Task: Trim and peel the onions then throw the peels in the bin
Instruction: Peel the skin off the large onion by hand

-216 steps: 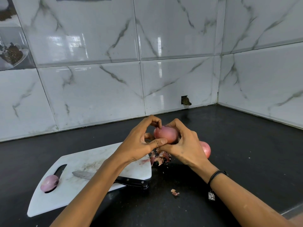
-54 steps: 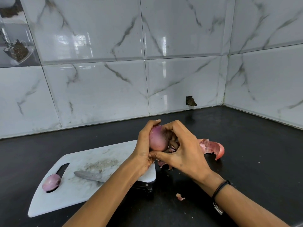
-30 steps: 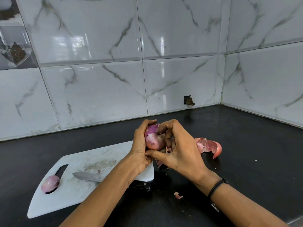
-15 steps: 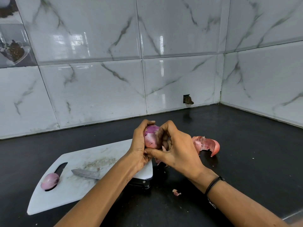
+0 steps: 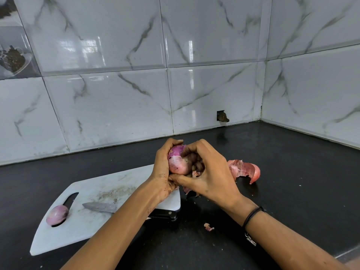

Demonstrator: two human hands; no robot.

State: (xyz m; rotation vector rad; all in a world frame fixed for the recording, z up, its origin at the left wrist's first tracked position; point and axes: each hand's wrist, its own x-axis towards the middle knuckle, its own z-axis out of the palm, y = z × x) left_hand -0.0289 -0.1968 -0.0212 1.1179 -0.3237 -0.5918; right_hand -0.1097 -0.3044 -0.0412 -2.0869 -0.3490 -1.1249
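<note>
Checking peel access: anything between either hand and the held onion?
Nothing visible. The left hand and right hand both hold the onion directly. No bin is in view, so that path can't be judged.

Bright, even light. Window-shaped glare streaks the glossy tiles (image 5: pixel 93 49) above the left hand (image 5: pixel 161 172) and right hand (image 5: pixel 210 176); soft shadows lie beneath them on the bench (image 5: pixel 292 191). Tile lines bow toward the edges.

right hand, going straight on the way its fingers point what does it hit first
The onion: fingers of the right hand point left into it and seem to touch it; the left hand cups it from behind.
</note>
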